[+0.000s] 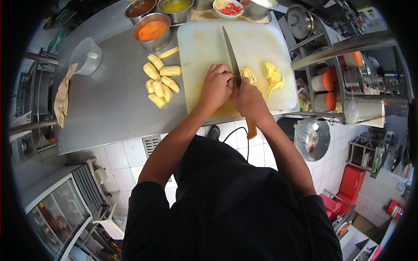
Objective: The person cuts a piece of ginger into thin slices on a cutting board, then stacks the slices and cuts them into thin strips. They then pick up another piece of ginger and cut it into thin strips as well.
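Observation:
My right hand [251,102] is closed round the wooden handle of a long kitchen knife [230,50]. The blade points away from me over a pale, yellow-stained cutting board [200,43]. Left of the blade, my left hand [217,86] rests on the board with fingers curled under; whatever they hold is hidden. Just right of the blade lies a small stack of thin yellow strips [248,75]. Farther right is a looser pile of yellow strips [272,78]. Several peeled, pale-yellow chunks [163,80] lie on the steel table left of the board.
Metal bowls with orange pieces [152,31] and yellow liquid [175,6] stand at the back, near a white bowl of chopped red pieces [228,8]. A clear plastic tub [85,56] and a beige cloth [64,96] sit left. A lined bin [311,138] stands below right.

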{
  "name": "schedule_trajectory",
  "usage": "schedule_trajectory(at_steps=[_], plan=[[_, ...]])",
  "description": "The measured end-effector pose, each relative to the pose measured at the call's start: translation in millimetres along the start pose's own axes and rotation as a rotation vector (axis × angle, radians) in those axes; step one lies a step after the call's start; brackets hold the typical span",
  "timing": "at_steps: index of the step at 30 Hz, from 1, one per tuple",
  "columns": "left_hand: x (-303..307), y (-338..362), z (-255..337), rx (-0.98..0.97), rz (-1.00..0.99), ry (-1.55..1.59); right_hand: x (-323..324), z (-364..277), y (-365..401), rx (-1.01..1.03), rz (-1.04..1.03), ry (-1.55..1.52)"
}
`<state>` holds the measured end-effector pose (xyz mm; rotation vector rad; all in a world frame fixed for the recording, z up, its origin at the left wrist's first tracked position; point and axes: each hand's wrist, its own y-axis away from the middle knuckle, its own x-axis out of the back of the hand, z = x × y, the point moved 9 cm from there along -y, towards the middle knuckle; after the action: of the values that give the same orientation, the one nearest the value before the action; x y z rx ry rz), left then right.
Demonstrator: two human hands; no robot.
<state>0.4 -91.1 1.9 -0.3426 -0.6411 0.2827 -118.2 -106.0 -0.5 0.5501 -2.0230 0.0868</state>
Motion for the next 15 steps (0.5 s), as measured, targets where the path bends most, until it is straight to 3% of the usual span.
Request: schedule_trajectory(at_steps=[3,9,15], plan=[[0.8,-0.1,0.0,-0.037,0.012,-0.023,18.2,-14.0,-7.7,-0.181,-0.177,-0.205],[10.7,2.1,-16.4,0.069,0.119,0.065,41.9,-25.4,-1.6,-0.194,-0.206,-0.198],[10.9,1.4,-15.7,0.045,0.120,0.069,27.8,-22.2,-1.4,-0.177,-0.196,-0.162]])
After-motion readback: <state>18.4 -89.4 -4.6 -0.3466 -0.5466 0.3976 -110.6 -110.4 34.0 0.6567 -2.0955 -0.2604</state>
